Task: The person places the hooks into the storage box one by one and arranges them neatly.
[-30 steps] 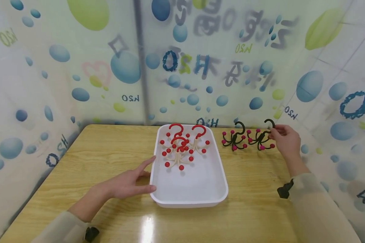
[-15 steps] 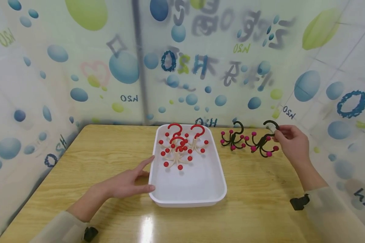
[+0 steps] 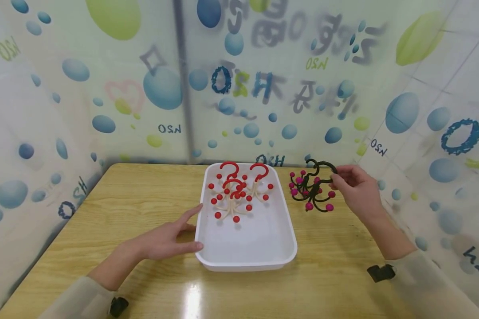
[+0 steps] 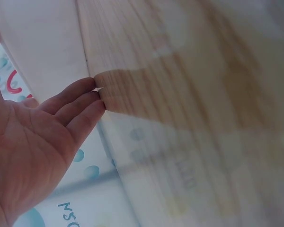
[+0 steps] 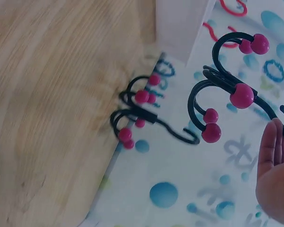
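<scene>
My right hand [image 3: 357,190] pinches the top curve of a black multi-arm hook [image 3: 315,191] with pink ball tips. In the right wrist view this held hook [image 5: 227,78] is raised above the wooden table. A second black hook [image 5: 144,114] like it stands on the table; in the head view the held one overlaps it. My left hand [image 3: 163,241] touches the left rim of a white tray [image 3: 251,246] with thumb and index finger, and the left wrist view shows its other fingertips [image 4: 87,85] down at the table. Three cream hooks [image 3: 232,206] with red tops and ball tips stand in the tray's far half.
The wooden table [image 3: 151,190] meets a patterned wall sheet [image 3: 239,133] just behind the tray and the black hooks. Another sheet [image 3: 419,177] closes off the right side, near my right arm. Bare tabletop lies in front of the tray.
My right hand has lifted the farther-right black hook and carried it left and nearer, in front of the other black hook. The left hand and the tray have stayed in place.
</scene>
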{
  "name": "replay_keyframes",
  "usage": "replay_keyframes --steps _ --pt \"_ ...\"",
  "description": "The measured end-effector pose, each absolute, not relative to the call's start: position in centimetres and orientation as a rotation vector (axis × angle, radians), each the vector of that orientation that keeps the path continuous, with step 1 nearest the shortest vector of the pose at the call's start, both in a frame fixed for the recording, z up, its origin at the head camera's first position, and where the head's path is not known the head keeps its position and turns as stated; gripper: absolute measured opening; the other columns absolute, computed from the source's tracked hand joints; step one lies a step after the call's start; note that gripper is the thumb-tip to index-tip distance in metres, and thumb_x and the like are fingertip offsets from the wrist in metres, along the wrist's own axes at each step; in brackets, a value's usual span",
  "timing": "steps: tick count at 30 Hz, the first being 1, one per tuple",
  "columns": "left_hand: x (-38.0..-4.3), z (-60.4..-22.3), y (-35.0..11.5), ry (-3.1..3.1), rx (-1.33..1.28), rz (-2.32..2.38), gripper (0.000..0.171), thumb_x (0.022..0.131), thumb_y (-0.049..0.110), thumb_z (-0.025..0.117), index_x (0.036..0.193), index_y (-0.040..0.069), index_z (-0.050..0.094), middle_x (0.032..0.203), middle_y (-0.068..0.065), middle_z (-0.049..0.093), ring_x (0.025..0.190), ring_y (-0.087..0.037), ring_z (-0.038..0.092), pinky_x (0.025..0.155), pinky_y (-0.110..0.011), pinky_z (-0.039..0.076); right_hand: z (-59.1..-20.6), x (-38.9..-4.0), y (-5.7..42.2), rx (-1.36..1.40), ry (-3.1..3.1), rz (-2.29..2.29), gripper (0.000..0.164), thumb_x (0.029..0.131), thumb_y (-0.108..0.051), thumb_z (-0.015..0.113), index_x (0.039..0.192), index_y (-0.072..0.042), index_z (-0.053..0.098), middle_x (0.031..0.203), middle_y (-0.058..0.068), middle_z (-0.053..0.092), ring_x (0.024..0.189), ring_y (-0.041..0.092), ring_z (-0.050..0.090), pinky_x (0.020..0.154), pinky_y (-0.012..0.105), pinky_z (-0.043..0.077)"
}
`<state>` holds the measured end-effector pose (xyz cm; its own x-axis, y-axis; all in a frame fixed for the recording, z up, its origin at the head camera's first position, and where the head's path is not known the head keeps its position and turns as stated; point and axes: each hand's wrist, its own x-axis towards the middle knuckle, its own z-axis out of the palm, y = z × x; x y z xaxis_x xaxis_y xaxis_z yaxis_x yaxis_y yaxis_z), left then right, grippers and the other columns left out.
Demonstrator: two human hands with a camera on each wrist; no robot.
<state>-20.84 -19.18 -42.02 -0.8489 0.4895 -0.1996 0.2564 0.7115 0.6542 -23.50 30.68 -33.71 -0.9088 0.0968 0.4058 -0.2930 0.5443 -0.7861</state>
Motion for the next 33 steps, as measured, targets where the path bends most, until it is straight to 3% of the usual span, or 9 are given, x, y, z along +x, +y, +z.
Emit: replay_keyframes --steps 5,10,19,24,33 --pt "-21.0 -42.0 -19.1 2.554 0.575 0.899 0.097 0.088 0.068 0.065 0.161 0.047 0.005 0.149 -0.003 0.056 0.141 -0.028 0.049 0.115 -0.061 0.036 -33.9 -23.7 27.9 0.257 -2.394 1.324 0.030 0.102 -0.026 0.064 0.120 -0.003 0.064 0.096 0.004 0.069 0.079 0.011 0.070 0.064 0.018 0.055" --pt "-21.0 -41.9 -19.1 2.560 0.578 0.895 0.097 0.087 0.070 0.065 0.160 0.049 0.004 0.148 -0.002 0.057 0.141 -0.027 0.049 0.116 -0.060 0.036 -34.1 -24.0 25.4 0.292 -2.420 1.319 0.028 0.101 -0.026 0.065 0.119 -0.005 0.065 0.102 0.013 0.068 0.080 0.010 0.065 0.070 0.016 0.056" --pt "-21.1 -41.8 -19.1 2.547 0.570 0.897 0.097 0.088 0.068 0.065 0.161 0.046 0.005 0.149 -0.004 0.056 0.141 -0.030 0.049 0.115 -0.063 0.035 -34.7 -24.8 22.2 0.384 -2.448 1.395 0.022 0.100 -0.021 0.068 0.116 -0.007 0.067 0.103 0.012 0.071 0.086 0.029 0.069 0.069 0.022 0.057" --pt "-21.0 -42.0 -19.1 2.542 0.565 0.901 0.098 0.088 0.067 0.065 0.162 0.044 0.005 0.150 -0.005 0.055 0.142 -0.031 0.048 0.115 -0.063 0.034 -35.3 -25.4 20.8 0.405 -2.524 1.366 0.023 0.099 -0.023 0.068 0.119 -0.011 0.066 0.106 0.008 0.071 0.090 0.025 0.070 0.074 0.021 0.057" --pt "-20.8 -42.0 -19.2 2.553 0.565 0.895 0.096 0.089 0.067 0.065 0.161 0.046 0.006 0.148 -0.004 0.057 0.141 -0.030 0.049 0.115 -0.063 0.036 -36.4 -26.6 19.8 0.381 -2.643 1.320 0.022 0.101 -0.023 0.066 0.121 -0.014 0.065 0.106 0.005 0.070 0.092 0.021 0.069 0.078 0.028 0.060"
